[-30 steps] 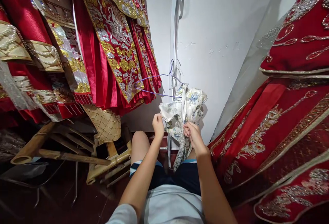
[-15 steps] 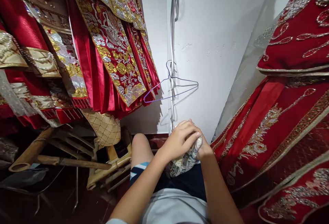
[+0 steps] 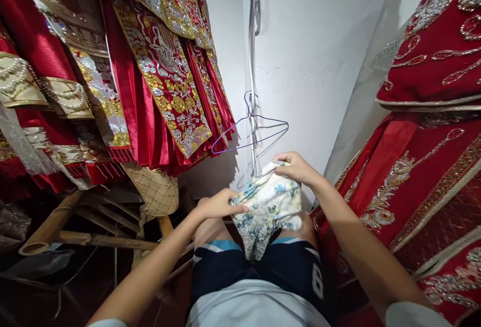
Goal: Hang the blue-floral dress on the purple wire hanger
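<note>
Spread between my two hands is a piece of white cloth with a blue and yellow floral print (image 3: 268,204), held above my lap. Its kind of garment I cannot make out; the lower end narrows and hangs down. My left hand (image 3: 225,203) pinches its left upper corner, thumb on top and fingers partly behind the fabric. At the upper right corner, my right hand (image 3: 295,168) grips the edge with bent fingers. A thin purple wire hanger (image 3: 250,142) hangs against the wall beyond the cloth, touched by neither hand.
Red embroidered garments (image 3: 169,76) hang on the left, and a beaded red dress (image 3: 394,182) fills the right side. A bamboo chair (image 3: 101,238) stands at lower left. A white metal pole (image 3: 251,56) runs down the white wall (image 3: 308,46).
My hands were clasped together around the bunched cloth. They have moved apart, and the cloth is now opened out between them.
</note>
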Demonstrator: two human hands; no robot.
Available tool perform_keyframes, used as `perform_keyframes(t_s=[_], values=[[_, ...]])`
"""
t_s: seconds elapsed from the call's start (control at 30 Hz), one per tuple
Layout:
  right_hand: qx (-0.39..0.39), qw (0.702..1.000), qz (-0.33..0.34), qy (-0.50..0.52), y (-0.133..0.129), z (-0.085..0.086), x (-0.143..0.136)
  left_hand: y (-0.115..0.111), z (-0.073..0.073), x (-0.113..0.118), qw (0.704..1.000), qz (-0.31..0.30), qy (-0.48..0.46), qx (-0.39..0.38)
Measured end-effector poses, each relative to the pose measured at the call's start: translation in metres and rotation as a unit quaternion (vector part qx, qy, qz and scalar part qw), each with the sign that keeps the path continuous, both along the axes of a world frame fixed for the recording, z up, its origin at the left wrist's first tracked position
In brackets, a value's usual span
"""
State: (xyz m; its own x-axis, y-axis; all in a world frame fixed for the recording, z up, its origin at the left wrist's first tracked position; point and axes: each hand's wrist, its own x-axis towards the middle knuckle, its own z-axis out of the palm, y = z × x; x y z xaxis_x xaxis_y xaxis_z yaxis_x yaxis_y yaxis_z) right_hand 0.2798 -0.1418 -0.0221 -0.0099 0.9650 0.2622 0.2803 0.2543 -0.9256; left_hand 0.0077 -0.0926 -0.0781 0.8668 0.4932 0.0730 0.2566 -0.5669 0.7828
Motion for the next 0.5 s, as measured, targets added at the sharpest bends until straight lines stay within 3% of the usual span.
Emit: perform_keyframes(t_s=[0.13, 0.23, 0.3, 0.4, 0.5], values=[[0.127, 0.990, -0.056, -0.026, 0.056, 0.006, 0.009, 0.005, 0.023, -0.016, 0.982, 0.028, -0.072, -0.175], [0.213, 0.973, -0.072, -0.052, 0.098, 0.001, 0.005, 0.003, 0.036, -0.013, 0.971, 0.050, -0.121, -0.200], [0.224, 0.967, -0.094, -0.076, 0.121, -0.005, 0.002, 0.003, 0.041, -0.010, 0.979, 0.050, -0.122, -0.155], [0.152, 0.974, -0.123, -0.113, 0.142, -0.018, 0.007, 0.012, 0.046, -0.011, 0.997, 0.052, -0.050, -0.018], [0.087, 0.981, -0.115, -0.129, 0.146, -0.029, 0.020, 0.032, 0.047, -0.021, 0.977, 0.126, 0.078, 0.154]])
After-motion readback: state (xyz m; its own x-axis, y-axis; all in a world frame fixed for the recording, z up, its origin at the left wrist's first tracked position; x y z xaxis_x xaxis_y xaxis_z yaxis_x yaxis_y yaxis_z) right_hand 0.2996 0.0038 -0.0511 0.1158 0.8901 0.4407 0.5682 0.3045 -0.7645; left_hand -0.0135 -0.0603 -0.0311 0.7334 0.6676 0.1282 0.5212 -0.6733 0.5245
